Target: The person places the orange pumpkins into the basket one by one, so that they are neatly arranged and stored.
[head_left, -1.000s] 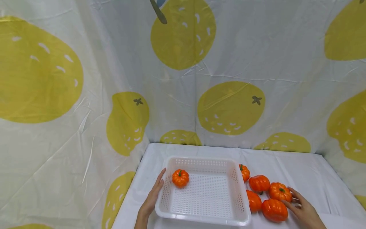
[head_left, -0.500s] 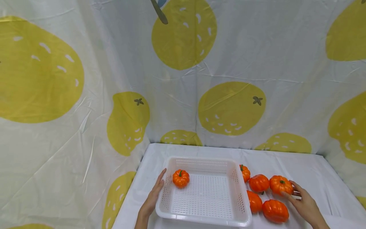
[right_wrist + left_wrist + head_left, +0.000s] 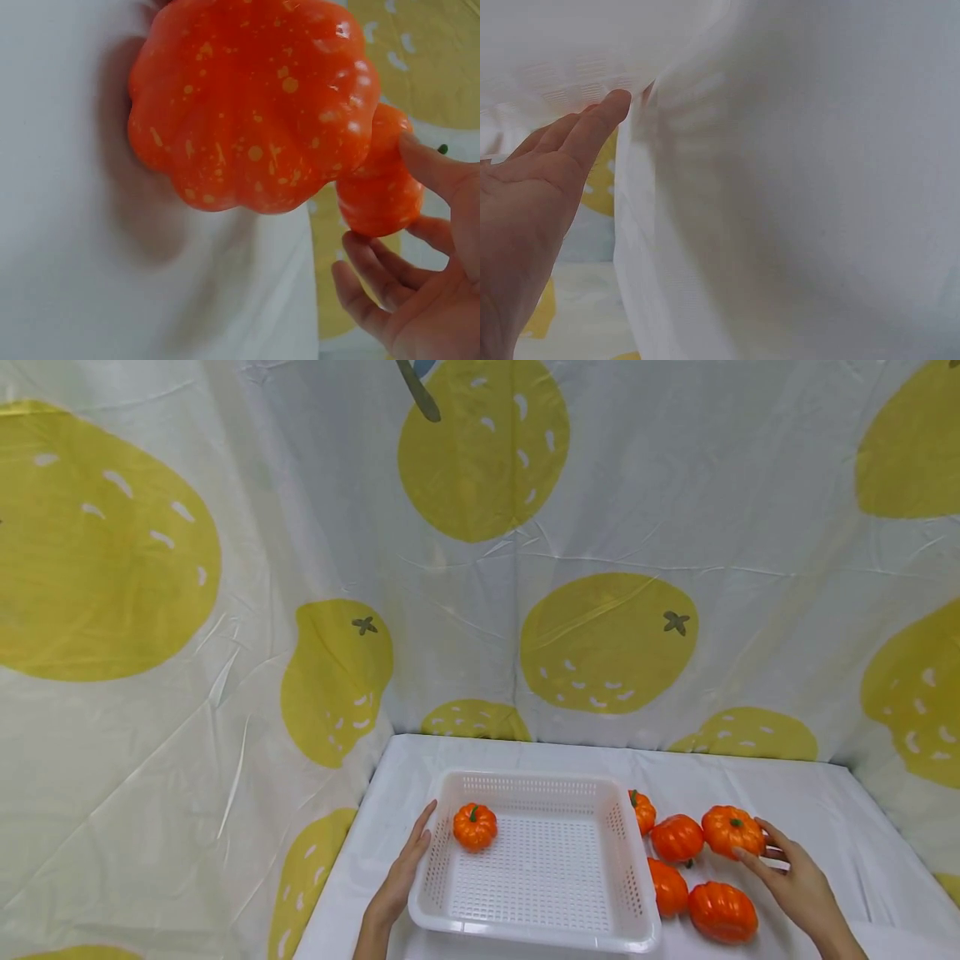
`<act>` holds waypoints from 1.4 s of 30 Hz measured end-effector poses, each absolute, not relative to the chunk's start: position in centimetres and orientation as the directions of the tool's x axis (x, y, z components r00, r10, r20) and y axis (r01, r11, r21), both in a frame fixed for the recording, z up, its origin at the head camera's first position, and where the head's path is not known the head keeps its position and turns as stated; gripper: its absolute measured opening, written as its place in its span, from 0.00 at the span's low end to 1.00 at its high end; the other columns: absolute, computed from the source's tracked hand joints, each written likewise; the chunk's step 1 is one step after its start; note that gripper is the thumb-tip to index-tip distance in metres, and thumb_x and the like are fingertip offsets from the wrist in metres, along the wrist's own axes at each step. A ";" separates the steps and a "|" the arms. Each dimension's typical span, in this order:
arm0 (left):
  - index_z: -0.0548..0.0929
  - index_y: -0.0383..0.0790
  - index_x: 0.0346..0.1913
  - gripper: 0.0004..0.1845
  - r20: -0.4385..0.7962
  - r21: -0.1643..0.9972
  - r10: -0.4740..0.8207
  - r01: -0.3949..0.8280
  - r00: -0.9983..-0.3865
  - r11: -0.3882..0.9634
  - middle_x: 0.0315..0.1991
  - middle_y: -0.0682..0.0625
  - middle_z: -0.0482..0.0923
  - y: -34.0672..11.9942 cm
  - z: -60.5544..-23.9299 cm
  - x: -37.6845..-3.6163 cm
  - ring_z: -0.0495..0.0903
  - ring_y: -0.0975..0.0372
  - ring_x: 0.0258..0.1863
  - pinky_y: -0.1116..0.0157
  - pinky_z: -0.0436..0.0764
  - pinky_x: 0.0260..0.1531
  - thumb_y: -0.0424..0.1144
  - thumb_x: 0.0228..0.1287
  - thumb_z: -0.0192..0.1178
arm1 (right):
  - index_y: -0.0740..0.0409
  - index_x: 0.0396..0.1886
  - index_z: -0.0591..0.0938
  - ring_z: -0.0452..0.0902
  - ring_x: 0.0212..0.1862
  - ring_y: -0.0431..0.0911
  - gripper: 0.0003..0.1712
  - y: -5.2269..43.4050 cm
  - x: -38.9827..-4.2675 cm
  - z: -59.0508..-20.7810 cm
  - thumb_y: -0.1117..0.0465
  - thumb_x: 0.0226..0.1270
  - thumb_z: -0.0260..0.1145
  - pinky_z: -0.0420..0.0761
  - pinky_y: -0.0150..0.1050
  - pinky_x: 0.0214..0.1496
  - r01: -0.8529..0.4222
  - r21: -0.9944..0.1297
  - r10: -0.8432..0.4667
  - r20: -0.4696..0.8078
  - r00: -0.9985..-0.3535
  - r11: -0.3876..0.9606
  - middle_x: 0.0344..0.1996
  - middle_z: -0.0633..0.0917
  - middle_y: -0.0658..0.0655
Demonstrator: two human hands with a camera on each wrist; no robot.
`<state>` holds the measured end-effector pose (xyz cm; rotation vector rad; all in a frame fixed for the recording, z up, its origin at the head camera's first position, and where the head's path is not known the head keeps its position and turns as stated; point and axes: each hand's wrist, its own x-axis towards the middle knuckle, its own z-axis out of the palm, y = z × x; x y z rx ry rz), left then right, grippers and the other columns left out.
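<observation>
My right hand (image 3: 797,881) pinches an orange toy pumpkin (image 3: 732,831) with a green stem between thumb and fingers. In the right wrist view the same pumpkin (image 3: 379,199) sits behind a larger-looking one (image 3: 255,105). Along the left side of a white perforated plastic basket (image 3: 536,935) lies my left hand (image 3: 401,877), its fingers straight against the outer wall. The left wrist view has those straight fingers (image 3: 592,127) touching the basket wall (image 3: 562,79). One small pumpkin (image 3: 475,827) rests inside the basket, near its back left corner.
Right of the basket, several more pumpkins stand on the white-covered table (image 3: 795,785): one at the back (image 3: 642,814), one beside the held pumpkin (image 3: 678,839), one against the basket (image 3: 667,887), one in front (image 3: 723,912). A lemon-print curtain (image 3: 450,635) hangs behind and left.
My right hand has moved the pumpkin away from the front one, toward the back of the table. The left hand and basket stay where they were.
</observation>
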<state>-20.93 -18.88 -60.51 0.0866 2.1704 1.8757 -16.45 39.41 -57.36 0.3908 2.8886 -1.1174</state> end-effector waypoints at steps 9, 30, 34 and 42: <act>0.51 0.69 0.83 0.30 -0.157 0.981 0.229 -0.127 -0.961 0.144 0.87 0.50 0.38 -18.9 -60.5 -21.0 0.35 0.40 0.85 0.26 0.38 0.73 0.62 0.82 0.36 | 0.69 0.80 0.58 0.76 0.56 0.73 0.50 38.1 -16.9 -56.5 0.41 0.75 0.65 0.88 0.34 0.40 0.163 -0.704 0.211 -0.019 -0.977 0.691 0.61 0.72 0.80; 0.51 0.71 0.82 0.29 -0.149 0.983 0.235 -0.117 -0.961 0.145 0.87 0.51 0.38 -19.0 -60.3 -21.2 0.35 0.41 0.85 0.26 0.37 0.74 0.62 0.83 0.35 | 0.58 0.83 0.56 0.74 0.63 0.72 0.49 32.4 -20.2 -53.2 0.40 0.74 0.65 0.88 0.56 0.52 0.061 -0.784 0.048 -0.040 -0.998 0.617 0.68 0.72 0.76; 0.50 0.70 0.82 0.30 -0.150 0.984 0.252 -0.120 -0.956 0.128 0.87 0.51 0.37 -19.0 -60.3 -21.1 0.33 0.41 0.85 0.27 0.36 0.74 0.62 0.83 0.35 | 0.57 0.83 0.57 0.76 0.63 0.70 0.49 31.1 -20.6 -53.2 0.41 0.74 0.66 0.89 0.53 0.53 0.062 -0.807 0.024 -0.059 -0.998 0.587 0.68 0.72 0.75; 0.51 0.71 0.82 0.30 -0.153 0.982 0.242 -0.120 -0.958 0.144 0.87 0.51 0.38 -18.9 -60.5 -21.1 0.34 0.41 0.85 0.26 0.36 0.74 0.62 0.82 0.36 | 0.54 0.83 0.58 0.77 0.64 0.67 0.47 28.1 -21.7 -52.6 0.42 0.73 0.67 0.86 0.56 0.58 0.034 -0.848 -0.036 -0.062 -0.997 0.529 0.69 0.73 0.74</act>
